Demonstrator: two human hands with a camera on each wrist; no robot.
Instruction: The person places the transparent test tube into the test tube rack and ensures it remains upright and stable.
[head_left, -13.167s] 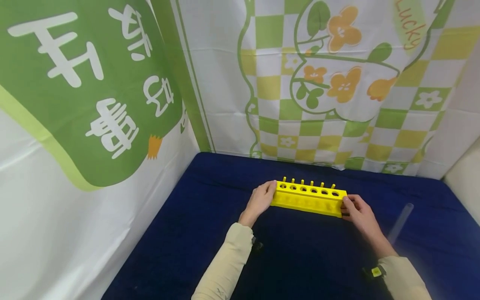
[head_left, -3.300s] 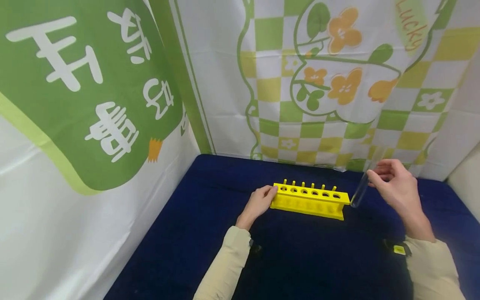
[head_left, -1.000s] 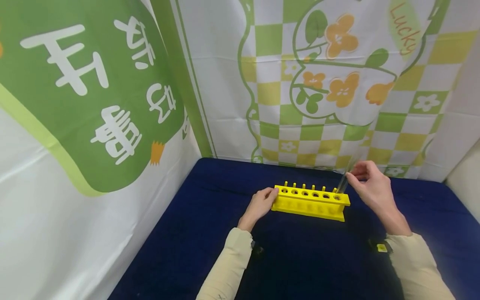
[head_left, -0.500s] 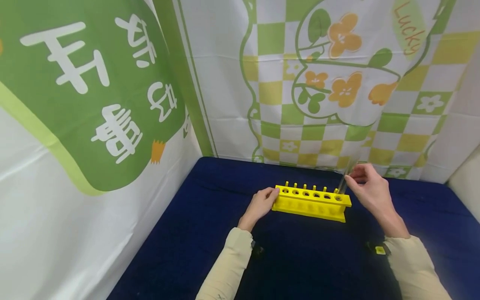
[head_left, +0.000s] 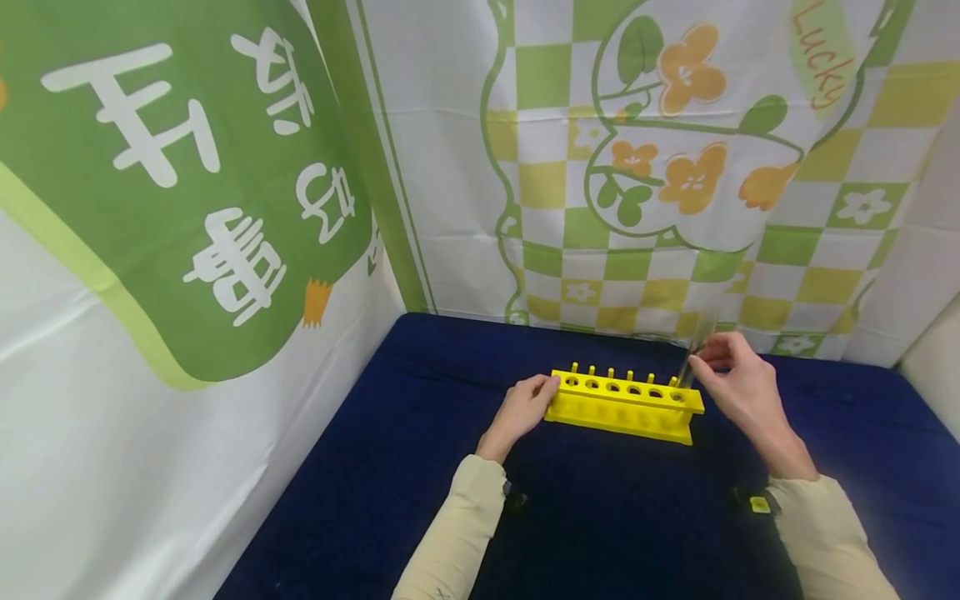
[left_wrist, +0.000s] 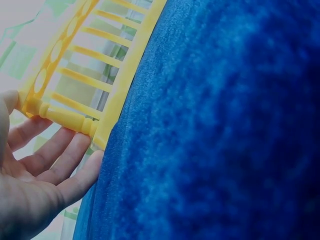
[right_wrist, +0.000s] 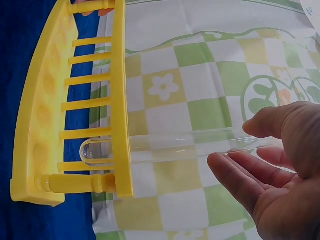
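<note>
A yellow test tube rack [head_left: 615,417], with a row of holes and a row of pegs behind them, stands upright on the dark blue cloth. My left hand [head_left: 521,410] grips its left end, thumb at the top and fingers by the end post [left_wrist: 65,117] in the left wrist view. My right hand [head_left: 742,387] pinches a clear test tube [head_left: 696,346] between thumb and fingers. The tube passes through the rightmost hole. In the right wrist view its rounded bottom [right_wrist: 95,151] shows below the top plate, above the base.
The dark blue cloth [head_left: 600,525] covers the table. Behind it hangs a green, yellow and white checked curtain [head_left: 543,183]. A white and green curtain [head_left: 247,350] closes off the left side.
My right hand has let go of the rack's right end, picked up the test tube lying at the right and brought its bottom into the rightmost hole. My left hand stays on the rack.
</note>
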